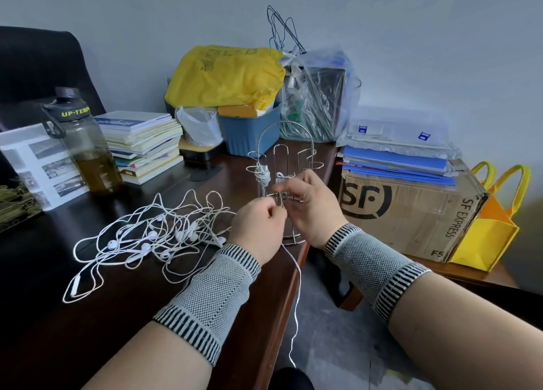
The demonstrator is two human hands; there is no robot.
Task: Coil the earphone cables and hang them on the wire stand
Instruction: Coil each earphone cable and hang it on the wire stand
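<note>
A white earphone cable (296,295) hangs nearly straight down past the counter (88,316) edge, its upper end running up into the left hand (260,228), whose curled fingers pinch it. The right hand (308,207), just beside and slightly beyond the left, also has its fingers curled round the cable, close against the wire stand (283,166). Both wrists wear grey knit bands with black-striped edges. To the left of the left hand lies a loose tangle of earphones (152,237), sprawling across the dark counter with no single direction. The stand rises upright just beyond the hands; one coiled bundle (262,176) hangs on its left hook. Farther left, a bottle (85,143) reads "UP-TEM" (the rest is cut off). Right of the right hand, a cardboard box (411,210) reads "SF" and "SF EXPRESS".
</note>
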